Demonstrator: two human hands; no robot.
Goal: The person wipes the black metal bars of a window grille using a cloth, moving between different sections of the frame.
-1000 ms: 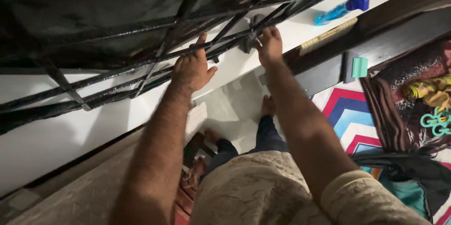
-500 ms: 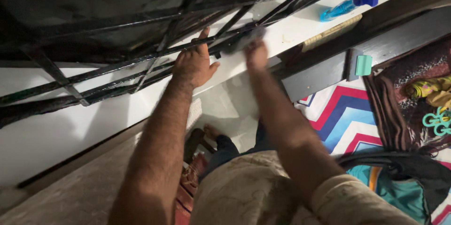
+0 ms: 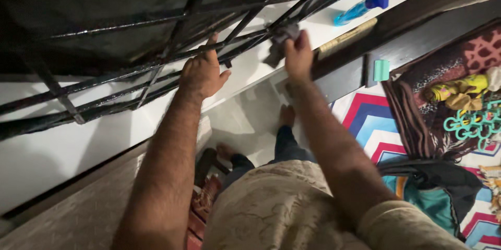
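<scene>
Across the upper half of the frame runs a black metal window grille (image 3: 130,72), its bars crossing at angles over a dark pane. The left hand (image 3: 201,72), just left of centre, is wrapped around 1 of the lower bars, fingers curled over it and thumb out to the side. The right hand (image 3: 297,54), just right of centre, is closed on a dark grey cloth (image 3: 282,38), pressing it against a bar of the grille; part of the cloth hangs below the fingers. Beneath the grille lies a white sill (image 3: 250,67), and on it in the upper right of the frame rests a blue spray bottle (image 3: 360,4), well apart from both hands. A dark wooden frame (image 3: 407,41) borders the sill on the right. At right, a zigzag-patterned mat (image 3: 381,130) covers the floor, with a teal plastic hanger (image 3: 469,122) at the right edge. At lower centre the person's 2 bare feet stand on pale tiles (image 3: 245,125).
</scene>
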